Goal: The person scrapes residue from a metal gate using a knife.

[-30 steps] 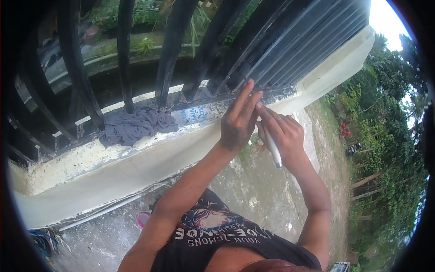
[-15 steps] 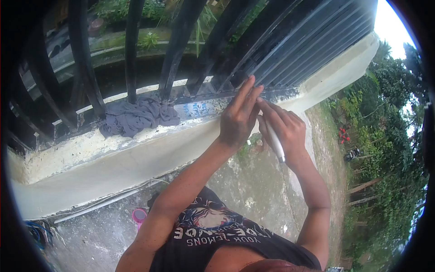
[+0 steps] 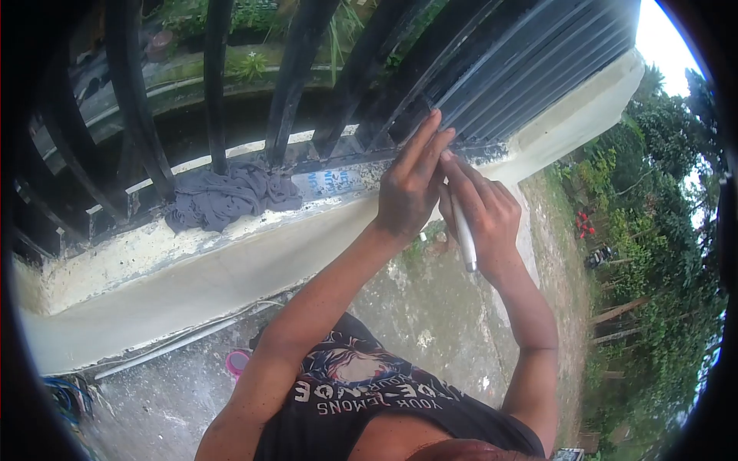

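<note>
My right hand (image 3: 492,215) is closed around a white-handled tool (image 3: 464,234). The handle's rounded grey end points back toward me, while its working end is hidden behind my hands. Close beside it, my left hand (image 3: 407,188) has its fingers stretched out together, their tips at the foot of the dark metal fence bars (image 3: 461,88). Both hands are over the top of a low cream wall (image 3: 307,246), where the bars meet the ledge. To the left of my left hand lies a strip with blue lettering (image 3: 327,184), speckled with dark flecks.
A crumpled grey cloth (image 3: 227,198) rests on the ledge against the bars. Below on the concrete ground are a pink round object (image 3: 237,361), a pale pipe (image 3: 165,349) along the wall and blue cables (image 3: 65,399). Trees (image 3: 661,307) stand at right.
My left hand has shifted slightly up and right along the bars. The tool's handle has swung a little, its end moving slightly left and up.
</note>
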